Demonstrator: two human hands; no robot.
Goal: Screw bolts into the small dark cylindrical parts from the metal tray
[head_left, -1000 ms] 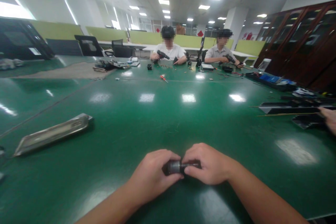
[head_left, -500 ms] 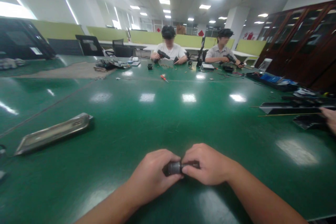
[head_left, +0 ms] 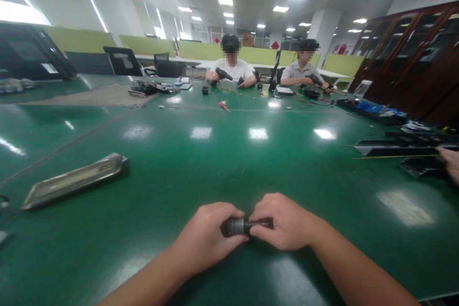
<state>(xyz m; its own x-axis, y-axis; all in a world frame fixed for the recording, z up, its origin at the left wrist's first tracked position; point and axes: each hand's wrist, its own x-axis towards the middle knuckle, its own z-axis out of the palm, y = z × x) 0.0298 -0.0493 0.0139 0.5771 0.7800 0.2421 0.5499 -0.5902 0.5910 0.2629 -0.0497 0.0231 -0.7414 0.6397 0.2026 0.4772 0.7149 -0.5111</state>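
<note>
Low in the middle of the head view, a short black cylinder with a grey band [head_left: 235, 226] lies crosswise between my hands. It looks much like a small flashlight, but its kind is not certain. My left hand [head_left: 208, 232] is closed round its thicker left end, thumb and fingers on either side of the grey band. The narrower dark right part sits in the pinch of my right hand [head_left: 281, 222]. My fingers partly cover both ends. The cylinder is held just over or on the green tabletop [head_left: 201, 167]; I cannot tell which.
A long metal tray-like piece [head_left: 75, 179] lies at left. At the right edge, another person's hand [head_left: 450, 160] is by black metal profiles [head_left: 394, 147]. An orange screwdriver [head_left: 224, 106] lies farther back. Two people [head_left: 231, 69] sit across the table, each with a power drill.
Both hands keep their grip on the cylinder. My right hand has shifted very slightly up, and slightly more of the narrow dark part shows between the hands.
</note>
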